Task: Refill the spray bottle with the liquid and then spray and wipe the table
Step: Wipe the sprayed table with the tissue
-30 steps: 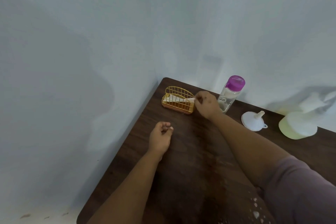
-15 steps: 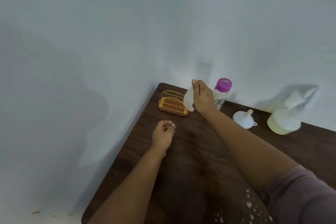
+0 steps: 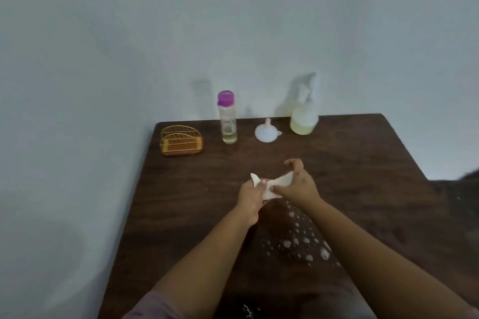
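Item, white tissue (image 3: pixel 272 185): held above mid-table, stretched between both hands, one corner poking up past the left knuckles. Left hand (image 3: pixel 250 195): fingers curled round the tissue's left end. Right hand (image 3: pixel 298 184): thumb and fingers pinching the right end, index finger raised and hooked. Tissue's middle partly covered by both hands; full outline not readable.

Item, dark wooden table (image 3: pixel 363 176): near edge cut off by the bottom of the frame; right corner lost behind a dark blurred shape at 3 o'clock.

Item, spray bottle (image 3: pixel 303 118): upright at 1 o'clock from the hands, at the table's far edge, pale yellow-green liquid in the lower part. Trigger head pale against the pale wall, hard to make out. No label legible.

Item, white funnel (image 3: pixel 267 132): resting mouth-down, spout up, at 12 o'clock, just left of the spray bottle.

Item, clear bottle with purple cap (image 3: pixel 227 119): upright at 11 o'clock, a little liquid at the bottom. Faint marking on the body, unreadable.

Item, gold wire holder (image 3: pixel 180 140): far left corner, at 10 o'clock, contents indistinct.

Item, white foam droplets (image 3: pixel 298 241): scattered on the table at 5 o'clock from the hands, partly hidden under the right forearm.

Item, mauve sleeves: cut off at the bottom edge.
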Tool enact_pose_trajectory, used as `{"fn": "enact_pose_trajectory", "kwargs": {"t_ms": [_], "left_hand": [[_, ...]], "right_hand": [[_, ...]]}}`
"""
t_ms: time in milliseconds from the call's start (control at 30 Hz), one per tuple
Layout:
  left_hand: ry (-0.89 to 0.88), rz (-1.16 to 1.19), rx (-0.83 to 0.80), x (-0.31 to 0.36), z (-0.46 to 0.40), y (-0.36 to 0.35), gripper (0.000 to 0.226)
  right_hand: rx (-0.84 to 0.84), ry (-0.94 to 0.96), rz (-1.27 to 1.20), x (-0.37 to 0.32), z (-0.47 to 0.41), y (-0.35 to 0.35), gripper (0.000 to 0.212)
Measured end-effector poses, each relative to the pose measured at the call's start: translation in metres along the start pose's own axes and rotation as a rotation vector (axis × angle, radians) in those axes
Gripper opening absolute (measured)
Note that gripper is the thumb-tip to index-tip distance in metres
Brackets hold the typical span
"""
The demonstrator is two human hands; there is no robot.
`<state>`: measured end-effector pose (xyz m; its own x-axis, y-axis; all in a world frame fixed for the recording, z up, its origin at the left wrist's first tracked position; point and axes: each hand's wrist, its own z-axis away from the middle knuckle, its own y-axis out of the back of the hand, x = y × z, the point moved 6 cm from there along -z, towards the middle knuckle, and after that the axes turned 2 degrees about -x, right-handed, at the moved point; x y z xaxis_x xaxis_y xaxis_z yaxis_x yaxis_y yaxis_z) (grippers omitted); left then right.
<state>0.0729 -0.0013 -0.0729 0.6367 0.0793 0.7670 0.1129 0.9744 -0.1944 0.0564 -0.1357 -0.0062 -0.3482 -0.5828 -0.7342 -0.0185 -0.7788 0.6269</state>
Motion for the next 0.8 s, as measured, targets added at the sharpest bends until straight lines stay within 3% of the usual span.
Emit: {"fn": "enact_pose_trajectory", "kwargs": {"t_ms": [133,267,367,433,500,667,800], "left_hand": [[-0.188,-0.490,-0.051,-0.013,0.022,-0.049,0.029],[-0.227,-0.619,-0.096,-0.023,0.032,-0.086,0.044],[-0.175,-0.476,-0.134,-0.035,0.034,-0.088,0.033],[-0.261,-0.609,-0.076,-0.040,0.037,-0.072,0.033],[-0.312,-0.743,0.059,-0.051,0.044,-0.045,0.031],[-0.401,-0.892,0.317,-0.084,0.076,0.014,0.044],[-0.352,-0.932,0.425,-0.106,0.105,0.048,0.046]], "right_hand": [[-0.091,-0.056,0.032,0.047,0.032,0.028,0.041],[-0.188,-0.098,0.164,0.089,0.050,0.050,0.025],[0.073,-0.229,0.195,0.133,0.057,0.088,0.027],[0.320,-0.305,0.144,0.161,0.070,0.114,0.027],[0.418,-0.313,0.182,0.184,0.081,0.122,0.029],[0.130,-0.263,0.421,0.220,0.084,0.073,0.037],[0.075,-0.176,0.333,0.196,0.068,0.042,0.047]]}}
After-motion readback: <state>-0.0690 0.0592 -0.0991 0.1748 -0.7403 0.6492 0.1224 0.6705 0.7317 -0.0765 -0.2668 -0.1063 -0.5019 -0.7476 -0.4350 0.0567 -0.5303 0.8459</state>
